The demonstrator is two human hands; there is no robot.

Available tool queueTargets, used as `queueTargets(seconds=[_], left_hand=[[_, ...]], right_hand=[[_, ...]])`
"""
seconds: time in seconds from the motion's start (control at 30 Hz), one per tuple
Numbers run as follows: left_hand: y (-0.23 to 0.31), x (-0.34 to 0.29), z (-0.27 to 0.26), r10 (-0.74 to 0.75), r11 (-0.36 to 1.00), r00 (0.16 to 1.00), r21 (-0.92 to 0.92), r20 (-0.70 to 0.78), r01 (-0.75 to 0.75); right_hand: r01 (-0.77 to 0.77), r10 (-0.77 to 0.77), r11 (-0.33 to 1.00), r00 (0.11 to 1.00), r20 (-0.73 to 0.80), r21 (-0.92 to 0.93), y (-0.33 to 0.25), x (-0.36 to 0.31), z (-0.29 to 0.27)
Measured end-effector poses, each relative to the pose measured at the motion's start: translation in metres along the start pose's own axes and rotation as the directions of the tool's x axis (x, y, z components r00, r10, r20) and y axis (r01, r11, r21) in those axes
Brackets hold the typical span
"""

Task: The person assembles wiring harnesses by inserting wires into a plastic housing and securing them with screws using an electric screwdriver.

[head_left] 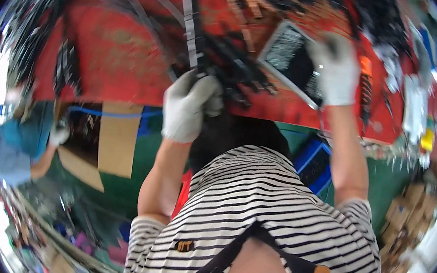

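My left hand (pixel 192 104), in a white glove, is closed at the near edge of the red table. From its fingers a long narrow strip (pixel 190 28), dark with pale silvery sections, points away across the table. My right hand (pixel 335 69), also white-gloved, is over the right side of a shallow light-rimmed tray (pixel 276 39) holding small dark and pale pieces. Motion smears its fingers, so I cannot see whether they hold anything. Between the hands lie several black strip-like parts (pixel 237 63), partly blurred.
Bundles of long black strips (pixel 32 23) cover the table's left end. An orange-handled tool (pixel 365 78) lies right of the tray. Open cardboard (pixel 118 141) and a blue crate (pixel 312 161) are below the table edge. Another person (pixel 18 140) works at the left; boxes (pixel 406 212) are stacked right.
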State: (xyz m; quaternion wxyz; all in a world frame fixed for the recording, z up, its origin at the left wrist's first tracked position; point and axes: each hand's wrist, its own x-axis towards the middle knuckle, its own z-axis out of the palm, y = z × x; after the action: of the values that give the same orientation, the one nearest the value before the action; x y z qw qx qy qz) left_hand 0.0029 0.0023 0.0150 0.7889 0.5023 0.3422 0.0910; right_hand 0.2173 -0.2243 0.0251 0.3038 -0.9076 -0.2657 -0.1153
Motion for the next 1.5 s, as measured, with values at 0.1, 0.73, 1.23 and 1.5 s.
queueTargets(seconds=[0.1,0.73,1.23,1.5], left_hand=[[0.000,0.003,-0.002,-0.036,0.998,0.999,-0.048,0.038,0.038],[-0.007,0.005,-0.004,-0.035,0.988,0.995,-0.146,0.089,0.048],[0.003,0.002,0.011,0.003,0.999,0.998,-0.053,0.055,0.000],[0.003,-0.001,0.004,0.001,0.997,1.000,-0.074,0.027,0.001]], right_hand=[[-0.258,0.214,0.844,0.966,-0.145,-0.471,0.163,0.016,-0.035],[-0.498,0.541,0.750,0.841,-0.030,-0.436,0.273,-0.010,-0.063],[-0.038,-0.157,-0.059,0.987,0.028,0.998,-0.101,0.046,-0.026],[-0.121,-0.425,-0.099,0.903,0.068,0.988,-0.129,0.035,0.012]])
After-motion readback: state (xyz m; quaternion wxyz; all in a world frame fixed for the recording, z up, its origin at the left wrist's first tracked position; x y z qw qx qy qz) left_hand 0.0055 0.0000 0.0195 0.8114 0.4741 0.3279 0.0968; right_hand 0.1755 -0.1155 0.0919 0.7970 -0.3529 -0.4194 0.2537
